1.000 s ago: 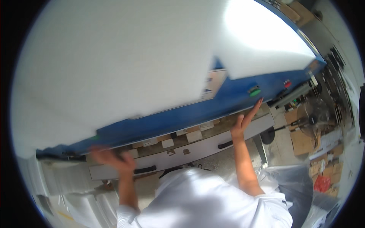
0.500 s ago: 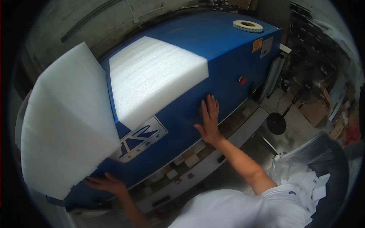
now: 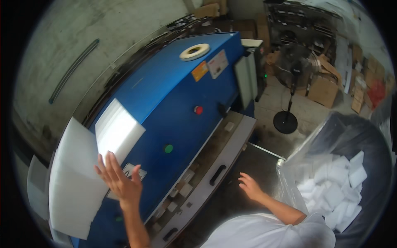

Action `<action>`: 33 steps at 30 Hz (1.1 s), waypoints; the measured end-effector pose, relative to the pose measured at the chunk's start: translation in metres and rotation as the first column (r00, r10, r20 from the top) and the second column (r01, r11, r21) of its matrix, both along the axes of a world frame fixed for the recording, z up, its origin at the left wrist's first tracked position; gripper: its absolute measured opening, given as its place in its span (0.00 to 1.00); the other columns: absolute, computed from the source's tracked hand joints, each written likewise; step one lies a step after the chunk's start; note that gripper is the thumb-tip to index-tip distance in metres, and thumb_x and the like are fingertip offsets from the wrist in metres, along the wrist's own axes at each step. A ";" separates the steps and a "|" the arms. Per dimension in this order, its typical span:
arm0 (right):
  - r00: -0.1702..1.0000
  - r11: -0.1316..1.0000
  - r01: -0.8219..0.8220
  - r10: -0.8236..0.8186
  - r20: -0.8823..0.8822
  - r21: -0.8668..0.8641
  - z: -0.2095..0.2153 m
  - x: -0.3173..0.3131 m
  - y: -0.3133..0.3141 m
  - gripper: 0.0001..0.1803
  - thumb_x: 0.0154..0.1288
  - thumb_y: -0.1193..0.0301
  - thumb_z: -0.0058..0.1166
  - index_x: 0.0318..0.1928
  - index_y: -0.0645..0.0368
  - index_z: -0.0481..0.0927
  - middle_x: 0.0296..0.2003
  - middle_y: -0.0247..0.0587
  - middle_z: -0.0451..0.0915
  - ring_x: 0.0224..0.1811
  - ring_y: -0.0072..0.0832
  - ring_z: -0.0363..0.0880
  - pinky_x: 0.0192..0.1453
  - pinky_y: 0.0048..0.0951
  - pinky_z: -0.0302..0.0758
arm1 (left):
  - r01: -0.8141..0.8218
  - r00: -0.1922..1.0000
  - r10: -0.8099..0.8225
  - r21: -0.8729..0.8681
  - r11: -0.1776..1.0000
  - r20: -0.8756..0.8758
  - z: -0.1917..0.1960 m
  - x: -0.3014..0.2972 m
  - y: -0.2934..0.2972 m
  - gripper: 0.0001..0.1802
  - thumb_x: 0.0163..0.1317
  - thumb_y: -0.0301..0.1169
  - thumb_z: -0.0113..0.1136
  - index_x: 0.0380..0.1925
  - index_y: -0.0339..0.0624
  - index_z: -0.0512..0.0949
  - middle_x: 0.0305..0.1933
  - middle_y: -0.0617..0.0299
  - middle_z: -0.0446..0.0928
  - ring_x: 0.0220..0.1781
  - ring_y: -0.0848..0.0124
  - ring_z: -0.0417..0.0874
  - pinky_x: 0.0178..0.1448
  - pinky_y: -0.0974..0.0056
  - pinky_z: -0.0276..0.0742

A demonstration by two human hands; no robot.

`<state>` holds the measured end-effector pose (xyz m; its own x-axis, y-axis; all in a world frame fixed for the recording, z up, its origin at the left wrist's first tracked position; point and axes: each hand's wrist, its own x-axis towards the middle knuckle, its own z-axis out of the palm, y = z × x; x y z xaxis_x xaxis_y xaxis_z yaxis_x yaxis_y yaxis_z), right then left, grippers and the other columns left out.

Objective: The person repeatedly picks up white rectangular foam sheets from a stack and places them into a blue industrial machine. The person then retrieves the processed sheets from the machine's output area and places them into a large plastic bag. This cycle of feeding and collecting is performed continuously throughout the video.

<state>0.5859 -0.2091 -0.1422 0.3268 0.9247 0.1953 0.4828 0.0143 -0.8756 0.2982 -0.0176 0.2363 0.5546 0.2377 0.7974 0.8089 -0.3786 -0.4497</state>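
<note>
Head view: left hand (image 3: pixel 120 182), fingers spread, flat against white foam sheet (image 3: pixel 76 186) leaning on blue machine (image 3: pixel 178 103); right hand (image 3: pixel 249 186) loose, fingers apart, holds nothing, over metal tray (image 3: pixel 215 173), near scrap bag (image 3: pixel 343 186)

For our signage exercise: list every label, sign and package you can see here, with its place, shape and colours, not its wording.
Orange label: machine top, small slanted rectangle.
White label: beside the orange one, larger rectangle, red edging.
White plate: machine front by the left hand, partly hidden.
Cardboard boxes: floor behind the fan, brown.
</note>
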 end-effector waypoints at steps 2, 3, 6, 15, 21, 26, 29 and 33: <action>0.996 0.996 0.084 -0.084 -0.030 -0.016 -0.001 0.030 -0.017 0.20 0.69 0.62 0.53 0.53 0.64 0.78 0.64 0.55 0.70 0.66 0.50 0.69 0.69 0.41 0.67 | -0.198 0.980 0.196 -0.253 0.947 -0.033 0.023 0.024 0.016 0.37 0.57 0.37 0.70 0.64 0.37 0.67 0.60 0.49 0.72 0.65 0.51 0.71 0.65 0.45 0.67; 0.988 0.988 0.150 -0.150 -0.030 -0.026 0.002 0.047 -0.026 0.20 0.69 0.61 0.53 0.53 0.64 0.78 0.62 0.55 0.71 0.65 0.50 0.70 0.68 0.40 0.68 | -0.282 0.959 0.277 -0.369 0.886 -0.067 0.028 0.039 0.028 0.38 0.53 0.36 0.72 0.63 0.38 0.68 0.58 0.50 0.73 0.62 0.53 0.74 0.62 0.47 0.70; 0.966 0.966 0.257 -0.257 -0.025 -0.016 0.014 0.076 -0.052 0.20 0.69 0.61 0.53 0.53 0.65 0.78 0.61 0.53 0.73 0.62 0.48 0.72 0.65 0.40 0.70 | -0.400 0.916 0.381 -0.346 0.849 -0.123 0.021 0.044 0.052 0.34 0.51 0.27 0.70 0.60 0.38 0.72 0.55 0.51 0.75 0.56 0.55 0.76 0.52 0.52 0.72; 0.890 0.913 0.370 -0.401 -0.216 -0.171 0.011 0.099 -0.143 0.18 0.69 0.64 0.54 0.52 0.64 0.78 0.51 0.49 0.79 0.47 0.40 0.81 0.52 0.36 0.77 | 0.490 0.801 -0.486 0.086 0.868 0.350 -0.092 0.073 -0.004 0.27 0.57 0.19 0.68 0.58 0.31 0.74 0.56 0.45 0.72 0.54 0.55 0.76 0.51 0.53 0.78; 0.641 0.933 0.354 -0.293 -0.710 -0.065 -0.017 0.140 -0.141 0.22 0.75 0.59 0.48 0.57 0.62 0.77 0.53 0.43 0.81 0.50 0.36 0.82 0.54 0.39 0.77 | 0.997 0.071 0.073 -0.073 0.026 0.995 -0.172 0.110 -0.069 0.33 0.61 0.37 0.63 0.59 0.25 0.67 0.53 0.45 0.76 0.47 0.56 0.81 0.50 0.53 0.79; 0.390 0.933 0.234 0.167 -0.905 0.273 0.047 0.175 -0.107 0.38 0.75 0.44 0.38 0.71 0.61 0.59 0.64 0.45 0.71 0.65 0.36 0.70 0.69 0.40 0.66 | 0.956 0.235 0.397 -0.285 0.072 0.888 -0.188 0.071 -0.087 0.37 0.56 0.41 0.64 0.59 0.23 0.66 0.51 0.43 0.76 0.48 0.56 0.82 0.50 0.55 0.79; 0.540 0.948 0.022 0.255 -0.802 0.317 0.049 0.171 -0.080 0.48 0.70 0.48 0.51 0.76 0.61 0.44 0.71 0.47 0.59 0.73 0.34 0.57 0.76 0.36 0.54 | 0.905 0.312 0.503 -0.413 0.100 0.806 -0.194 0.051 -0.105 0.37 0.55 0.39 0.63 0.59 0.22 0.67 0.49 0.43 0.77 0.47 0.56 0.83 0.49 0.57 0.79; 0.863 0.994 -0.113 0.106 -0.494 0.016 0.054 0.140 -0.048 0.50 0.64 0.65 0.64 0.76 0.64 0.45 0.73 0.48 0.55 0.75 0.32 0.53 0.77 0.33 0.51 | 0.930 0.203 0.605 -0.344 0.126 0.770 -0.232 -0.005 -0.105 0.28 0.61 0.35 0.60 0.56 0.25 0.71 0.48 0.51 0.79 0.44 0.64 0.82 0.49 0.61 0.77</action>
